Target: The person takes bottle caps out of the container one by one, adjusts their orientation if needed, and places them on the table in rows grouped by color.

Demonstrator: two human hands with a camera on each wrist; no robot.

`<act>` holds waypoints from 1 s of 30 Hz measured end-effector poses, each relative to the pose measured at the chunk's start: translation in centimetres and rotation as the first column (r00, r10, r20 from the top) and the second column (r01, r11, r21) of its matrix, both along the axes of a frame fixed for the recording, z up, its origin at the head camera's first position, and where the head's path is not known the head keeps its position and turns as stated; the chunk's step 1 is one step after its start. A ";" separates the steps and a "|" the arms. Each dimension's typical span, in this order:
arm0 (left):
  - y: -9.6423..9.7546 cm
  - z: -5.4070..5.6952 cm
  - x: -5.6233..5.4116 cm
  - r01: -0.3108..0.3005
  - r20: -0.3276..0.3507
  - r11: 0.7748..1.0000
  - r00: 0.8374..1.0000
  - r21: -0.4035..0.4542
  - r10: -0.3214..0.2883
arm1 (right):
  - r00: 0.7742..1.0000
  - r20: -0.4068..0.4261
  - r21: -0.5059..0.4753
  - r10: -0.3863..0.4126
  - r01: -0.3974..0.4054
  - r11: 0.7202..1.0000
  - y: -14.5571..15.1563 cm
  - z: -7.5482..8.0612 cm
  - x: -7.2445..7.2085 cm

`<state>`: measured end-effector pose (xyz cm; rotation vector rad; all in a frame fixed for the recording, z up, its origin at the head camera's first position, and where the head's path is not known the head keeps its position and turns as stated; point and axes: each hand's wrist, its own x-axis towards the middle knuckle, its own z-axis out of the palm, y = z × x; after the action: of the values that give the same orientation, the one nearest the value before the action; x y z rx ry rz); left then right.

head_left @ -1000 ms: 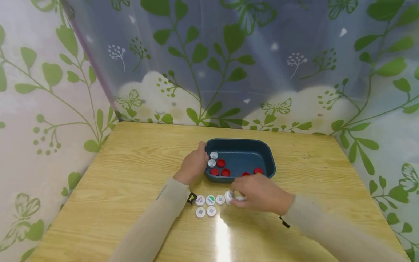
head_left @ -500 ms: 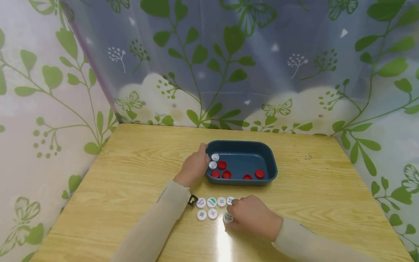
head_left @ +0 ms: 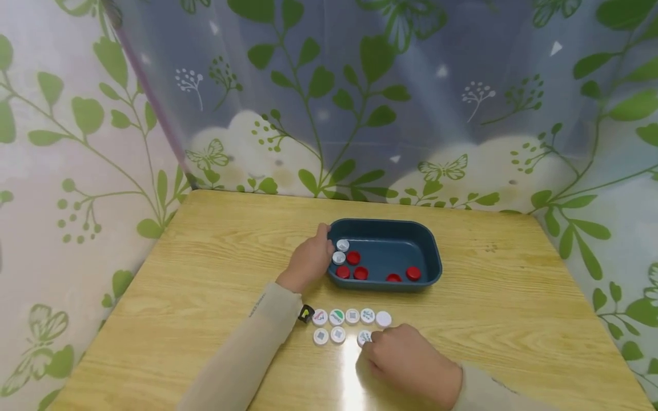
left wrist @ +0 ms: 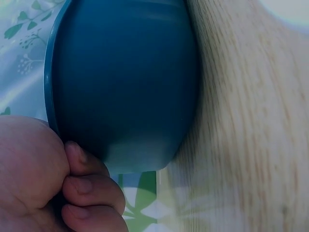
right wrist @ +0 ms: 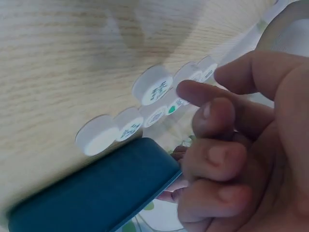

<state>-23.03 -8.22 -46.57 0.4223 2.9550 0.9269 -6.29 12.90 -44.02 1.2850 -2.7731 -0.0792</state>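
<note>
My left hand grips the left end of a dark blue oblong container, with its curled fingers at the rim in the left wrist view. Inside lie several red bottle caps and two white ones. In front of the container, white bottle caps with printed tops stand in two rows. My right hand is low over the table beside the rightmost cap of the nearer row. Its index fingertip is right at that cap's edge; the thumb is apart, and the other fingers are bent.
A plain white cap ends the farther row on the right. The wooden table meets a leaf-patterned cloth at the back and sides. A black wrist strap sits close to the leftmost cap.
My right hand has moved from the farther row toward me with a white cap, set it in the nearer row and loosened its pinch. The left hand has stayed on the container.
</note>
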 end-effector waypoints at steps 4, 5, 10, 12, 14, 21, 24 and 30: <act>0.0 0.1 0.0 0.000 -0.003 1.000 1.000 -0.007 0.000 | 1.000 0.021 0.039 -0.014 0.014 0.999 -0.1 -0.2 0.0; 0.1 0.1 0.1 0.000 -0.005 1.000 1.000 -0.010 0.000 | 0.999 0.036 0.040 -0.014 0.012 0.999 -0.1 -0.3 0.0; 0.1 0.4 0.1 -0.005 -0.012 1.000 1.000 -0.020 0.005 | 0.994 0.105 0.009 -0.003 0.002 1.000 -0.3 -0.6 -0.2; 0.1 0.5 0.0 -0.011 -0.010 1.000 1.000 -0.022 0.011 | 0.996 0.090 -0.003 0.003 -0.003 1.000 -0.4 -0.7 -0.3; 0.1 0.6 -0.1 -0.020 -0.004 1.000 1.000 -0.022 0.020 | 0.998 0.061 -0.014 0.013 -0.012 1.000 -0.4 -0.9 -0.5; 0.1 0.9 -0.2 -0.023 -0.001 1.000 1.000 -0.020 0.023 | 0.998 0.052 -0.085 0.028 -0.024 0.996 -0.7 -0.8 -1.2; 0.1 0.8 -0.1 -0.014 -0.014 1.000 1.000 -0.026 0.014 | 0.999 0.045 -0.179 0.026 -0.017 0.984 -0.6 -0.1 -2.4; 0.2 0.5 0.1 -0.012 -0.009 1.000 1.000 -0.019 0.012 | 0.990 0.100 -0.332 -0.100 0.128 0.935 -0.2 2.6 -7.7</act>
<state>-22.91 -8.03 -46.06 0.4103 2.9753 0.8999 -13.97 12.65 -41.46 1.0622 -2.7626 0.4335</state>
